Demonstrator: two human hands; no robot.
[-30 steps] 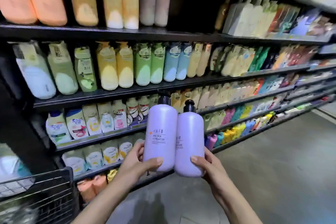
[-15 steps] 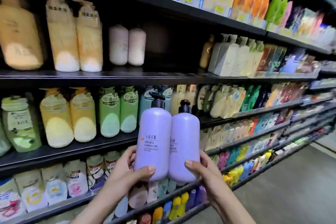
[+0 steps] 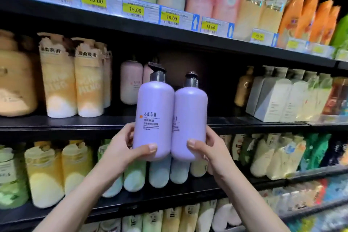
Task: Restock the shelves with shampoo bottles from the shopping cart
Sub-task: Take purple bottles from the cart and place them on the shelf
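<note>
Two lilac pump bottles stand upright side by side in my hands, touching each other. My left hand (image 3: 122, 149) grips the base of the left lilac bottle (image 3: 153, 113), thumb across its front. My right hand (image 3: 211, 149) holds the right lilac bottle (image 3: 189, 118) the same way. Both are raised in front of a dark gap on the black shelf (image 3: 235, 121), level with its front edge. Two pale pink pump bottles (image 3: 130, 83) stand deep in that gap, to the left behind the lilac ones.
Orange-and-white refill packs (image 3: 73, 81) fill the shelf left of the gap; a brown bottle (image 3: 243, 88) and white cartons (image 3: 271, 98) stand to the right. The shelf above carries yellow price tags (image 3: 134, 9) and pastel bottles. Lower shelves are packed with pouches.
My view has tilted up and closer to the shelves; the cart is out of sight. Both hands have lifted the two lilac bottles from the lower shelves to the level of the gap.
</note>
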